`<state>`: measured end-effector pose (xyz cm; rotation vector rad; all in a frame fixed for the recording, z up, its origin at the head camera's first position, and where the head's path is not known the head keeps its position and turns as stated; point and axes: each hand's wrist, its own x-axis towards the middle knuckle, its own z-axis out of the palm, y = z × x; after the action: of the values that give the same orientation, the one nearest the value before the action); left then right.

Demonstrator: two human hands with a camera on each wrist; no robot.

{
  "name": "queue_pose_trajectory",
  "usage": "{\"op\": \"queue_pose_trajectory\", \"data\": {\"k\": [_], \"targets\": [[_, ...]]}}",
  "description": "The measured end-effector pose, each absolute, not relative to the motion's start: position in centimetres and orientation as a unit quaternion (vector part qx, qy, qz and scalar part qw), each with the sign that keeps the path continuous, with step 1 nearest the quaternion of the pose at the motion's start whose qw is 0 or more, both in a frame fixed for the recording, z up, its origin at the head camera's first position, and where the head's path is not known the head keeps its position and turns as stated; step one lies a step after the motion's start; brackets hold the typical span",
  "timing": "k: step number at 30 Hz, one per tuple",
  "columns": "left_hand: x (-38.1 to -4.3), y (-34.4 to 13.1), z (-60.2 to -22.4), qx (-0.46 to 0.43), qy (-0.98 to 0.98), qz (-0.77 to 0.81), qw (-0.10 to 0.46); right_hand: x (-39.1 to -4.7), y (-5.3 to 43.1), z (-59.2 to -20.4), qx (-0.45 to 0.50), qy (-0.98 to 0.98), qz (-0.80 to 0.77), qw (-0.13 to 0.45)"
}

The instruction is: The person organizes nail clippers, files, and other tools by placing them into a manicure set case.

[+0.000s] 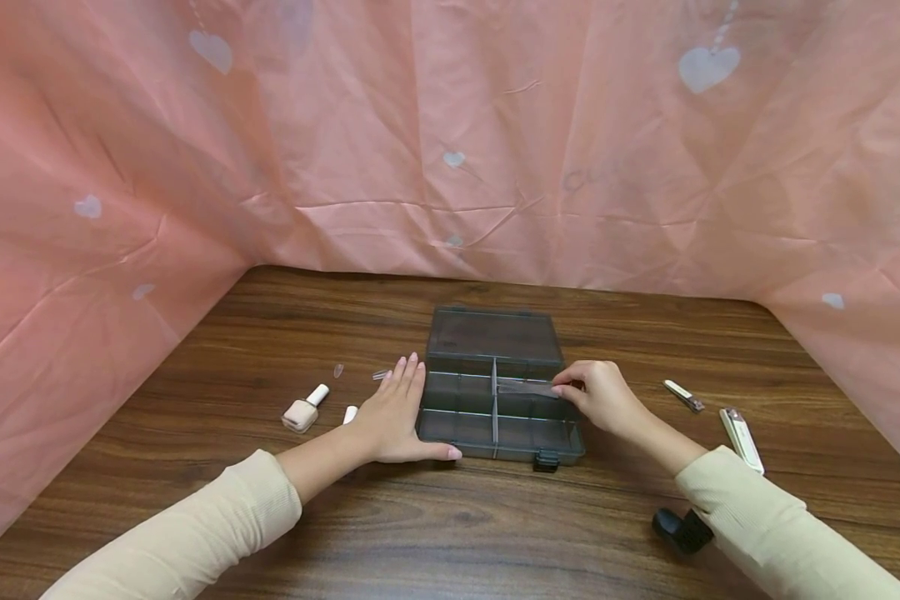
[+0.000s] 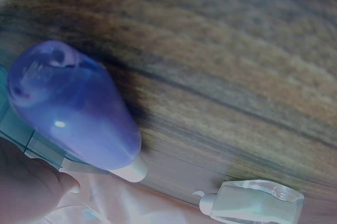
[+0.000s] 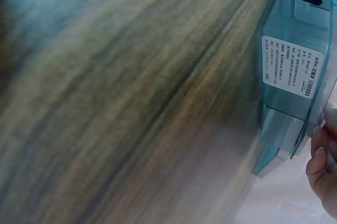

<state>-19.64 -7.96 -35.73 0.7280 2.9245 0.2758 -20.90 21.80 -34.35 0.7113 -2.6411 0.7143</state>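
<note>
A dark translucent compartment box [image 1: 540, 429] lies on the table with its lid [image 1: 495, 335] folded back. My right hand [image 1: 603, 398] pinches the end of a thin clear divider [image 1: 527, 388] crosswise in the box's right half. A long upright divider [image 1: 495, 429] splits the box into left and right. With fingers straight, my left hand [image 1: 397, 421] rests along the box's left side, thumb at the front edge. The right wrist view shows the box's labelled side [image 3: 288, 66] and the right fingers [image 3: 318, 169] at the edge. In the left wrist view, part of the left hand [image 2: 31, 187] shows.
Left of the box lie a pale nail polish bottle [image 1: 300, 415], a small clear nail tip [image 1: 338, 370] and clear slips [image 1: 380, 375]. A purple bottle [image 2: 79, 108] stands near the left wrist. On the right are two nail clippers [image 1: 741, 440] [image 1: 682, 395] and a black object [image 1: 681, 531].
</note>
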Motion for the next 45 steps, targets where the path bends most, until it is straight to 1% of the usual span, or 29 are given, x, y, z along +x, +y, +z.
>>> {"op": "queue_pose_trajectory", "data": {"k": [9, 14, 20, 29, 32, 35, 45], "targets": [[-19.7, -8.0, -35.8, 0.241, 0.964, 0.090, 0.058, -21.4, 21.8, -33.8, 0.236, -0.935, 0.255, 0.068], [-19.7, -8.0, -35.8, 0.241, 0.965, 0.088, 0.057, -21.8, 21.9, -33.6, 0.229, -0.937, 0.260, 0.035], [-19.7, -8.0, -35.8, 0.240, 0.965, 0.085, 0.063, -22.2, 21.9, -33.5, 0.233, -0.938, 0.257, 0.017], [-19.7, -8.0, -35.8, 0.238, 0.965, 0.090, 0.062, -22.1, 21.9, -33.4, 0.235, -0.938, 0.255, 0.012], [-19.7, -8.0, -35.9, 0.238, 0.965, 0.089, 0.063, -21.9, 22.1, -33.3, 0.233, -0.938, 0.254, 0.019], [-19.7, -8.0, -35.9, 0.236, 0.965, 0.091, 0.063, -21.4, 22.4, -33.1, 0.226, -0.938, 0.258, 0.048], [-19.7, -7.9, -35.9, 0.237, 0.965, 0.094, 0.065, -20.2, 23.9, -33.2, 0.198, -0.917, 0.272, 0.213]]}}
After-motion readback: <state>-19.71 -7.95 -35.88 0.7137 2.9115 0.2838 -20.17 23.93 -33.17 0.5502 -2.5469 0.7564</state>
